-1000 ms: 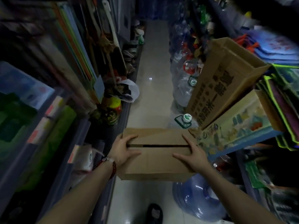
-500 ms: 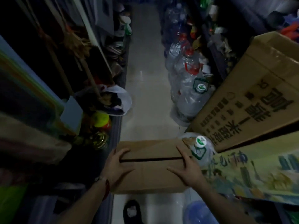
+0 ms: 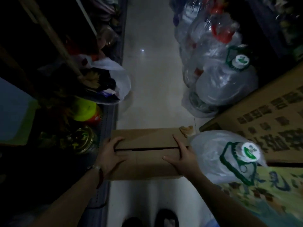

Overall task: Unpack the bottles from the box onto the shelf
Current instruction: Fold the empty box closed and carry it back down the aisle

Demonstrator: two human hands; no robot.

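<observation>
I hold a brown cardboard box (image 3: pixel 147 140) in front of me over the aisle floor, its top flaps closed with a dark seam between them. My left hand (image 3: pixel 111 156) grips its left end with fingers spread over the top. My right hand (image 3: pixel 182 158) grips the right end the same way. No bottles from inside the box are visible. The dark shelf (image 3: pixel 105 126) runs along the left of the aisle, its edge right beside the box.
Jars with a yellow lid (image 3: pixel 83 110) and a gold lid (image 3: pixel 82 140) stand on the left shelf, behind them a white plastic bag (image 3: pixel 118 79). Large bagged water jugs (image 3: pixel 226 82) (image 3: pixel 221 154) and a big printed carton (image 3: pixel 270 125) crowd the right. My shoes (image 3: pixel 165 218) show below.
The view has tilted down and moved forward along the aisle. The box has come lower and closer to the left shelf edge; both hands keep the same hold.
</observation>
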